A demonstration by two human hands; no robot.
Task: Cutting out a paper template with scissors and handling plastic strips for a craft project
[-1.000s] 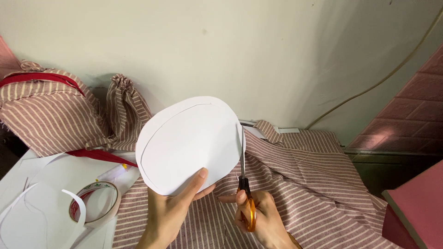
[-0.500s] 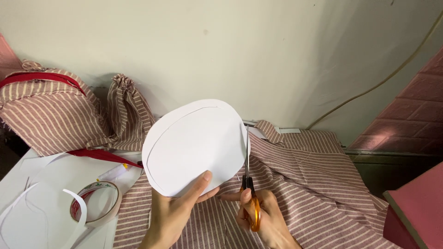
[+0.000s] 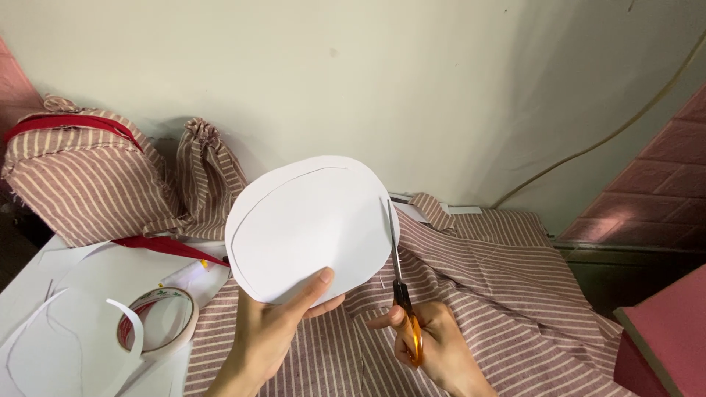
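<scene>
A roll of clear tape with a white core point(image 3: 158, 320) lies on white paper offcuts point(image 3: 66, 345) left of the brown-and-white striped cloth point(image 3: 500, 294), with a striped fabric bag trimmed in red point(image 3: 81, 176) behind by the pale wall point(image 3: 368, 73).

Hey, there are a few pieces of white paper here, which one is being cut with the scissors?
The rounded white paper piece held up in the left hand, with the scissors at its right edge. The other white paper pieces lie flat at lower left.
</scene>
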